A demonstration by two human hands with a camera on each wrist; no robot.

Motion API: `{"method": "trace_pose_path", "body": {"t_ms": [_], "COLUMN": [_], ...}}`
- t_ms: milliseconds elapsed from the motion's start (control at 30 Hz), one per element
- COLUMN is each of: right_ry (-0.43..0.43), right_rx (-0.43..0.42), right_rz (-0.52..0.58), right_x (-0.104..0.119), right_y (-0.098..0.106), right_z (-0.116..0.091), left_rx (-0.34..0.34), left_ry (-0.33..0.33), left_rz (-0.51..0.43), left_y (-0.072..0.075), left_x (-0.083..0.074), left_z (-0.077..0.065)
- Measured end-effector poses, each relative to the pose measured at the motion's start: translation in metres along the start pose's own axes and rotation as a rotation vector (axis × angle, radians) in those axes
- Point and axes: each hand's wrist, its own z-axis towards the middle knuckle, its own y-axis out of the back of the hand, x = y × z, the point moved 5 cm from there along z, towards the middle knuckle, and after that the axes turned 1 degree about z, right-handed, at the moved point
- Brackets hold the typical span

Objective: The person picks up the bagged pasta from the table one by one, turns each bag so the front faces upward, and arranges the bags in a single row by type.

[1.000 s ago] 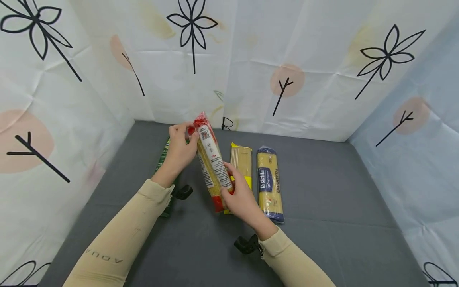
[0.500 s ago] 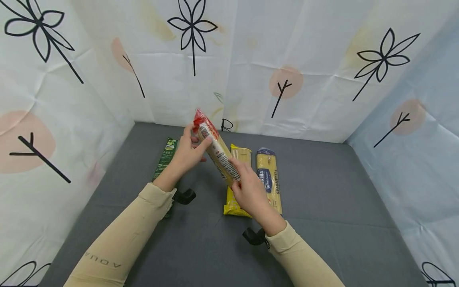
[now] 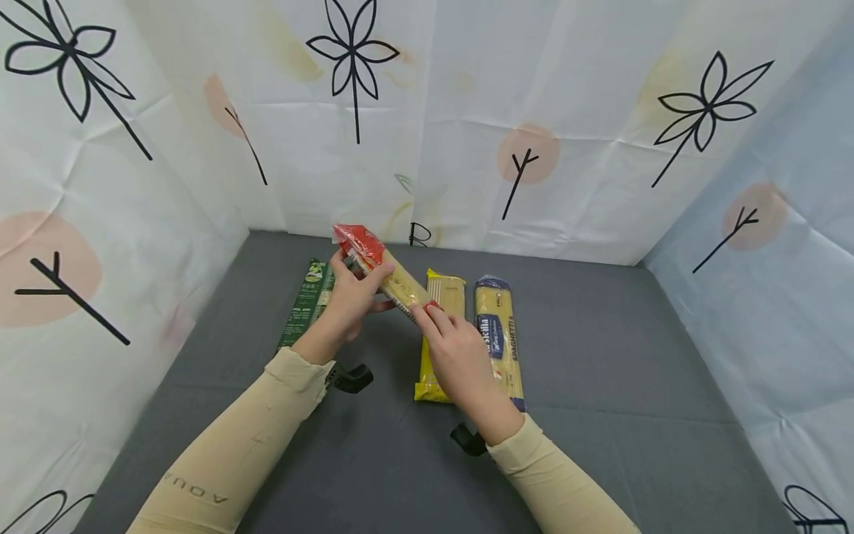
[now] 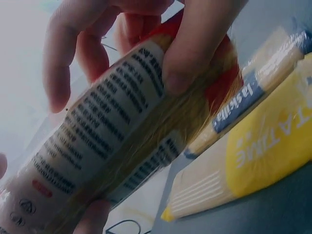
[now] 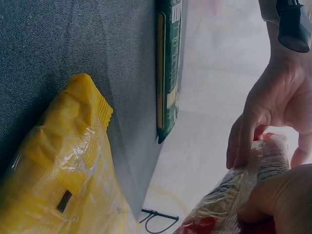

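Both hands hold a clear spaghetti packet (image 3: 403,288) with red ends, raised and tilted above the table. My left hand (image 3: 351,300) grips it near its upper left end. The lower right end is pinched by my right hand (image 3: 462,363), whose fingers lie over the top. White printed labels run along the packet (image 4: 109,109) in the left wrist view. Beneath and beside my right hand lie a yellow pasta packet (image 3: 432,374) and a blue-banded spaghetti packet (image 3: 497,304), both partly covered by it. A green packet (image 3: 303,305) lies beside my left hand, partly hidden by that arm.
A grey cloth (image 3: 614,371) covers the table. White curtains (image 3: 460,89) with plant drawings stand at the back and both sides. Each wrist carries a black camera mount, such as the one (image 3: 353,378) on the left.
The red-ended packet has been turned in the hands, so its label side has rolled away and bare spaghetti faces up. Its lower end has risen, and more of the green and yellow packets shows.
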Motion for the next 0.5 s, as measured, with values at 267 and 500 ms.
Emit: {"method": "trace_pose_path", "body": {"t_ms": [267, 500], "right_ry": [0.048, 0.043], "right_rx": [-0.014, 0.03], "right_rz": [-0.004, 0.008], "right_x": [0.007, 0.01], "right_y": [0.002, -0.003], "right_z": [0.0, -0.004], "left_rx": [-0.097, -0.114], "left_ry": [0.011, -0.006], "left_rz": [-0.066, -0.031], "left_y": [0.003, 0.005], "left_x": [0.012, 0.022], "left_z": [0.0, 0.001]}}
